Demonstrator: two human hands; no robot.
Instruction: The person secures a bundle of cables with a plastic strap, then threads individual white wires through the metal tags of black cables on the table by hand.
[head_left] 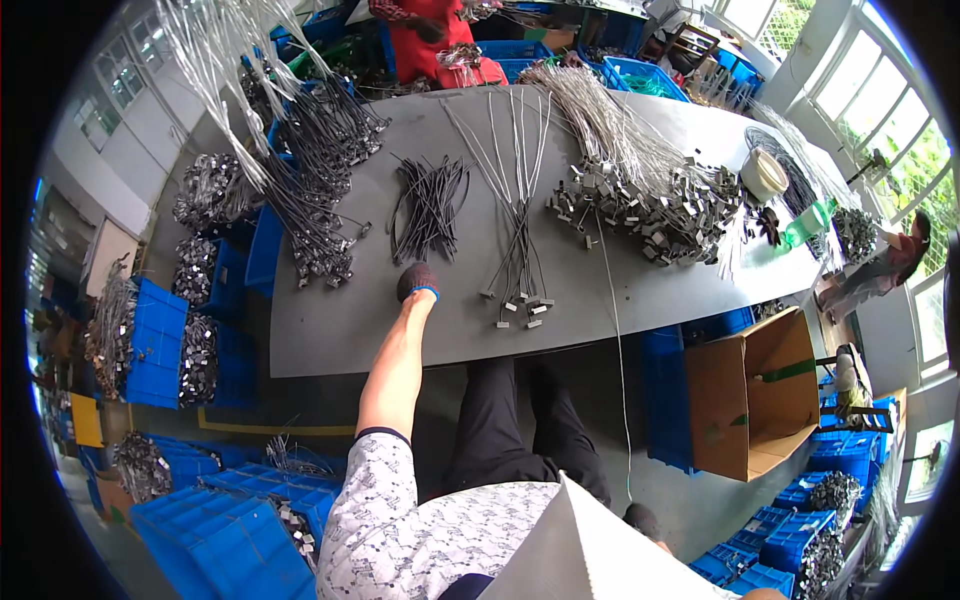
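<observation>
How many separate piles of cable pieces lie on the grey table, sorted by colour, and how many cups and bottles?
Dark cable piles: 2, one at the left edge, one small beyond the gloved left hand
Silver cable piles: 2, thin and large
Cream cup: 1
Green bottle: 1
Total: 6

The gloved left hand rests on bare grey table; open surface runs toward seven and five o'clock; at twelve a bundle of dark ties blocks it; at three lie grey cables with metal ends; at ten, hanging wires crowd in.
</observation>
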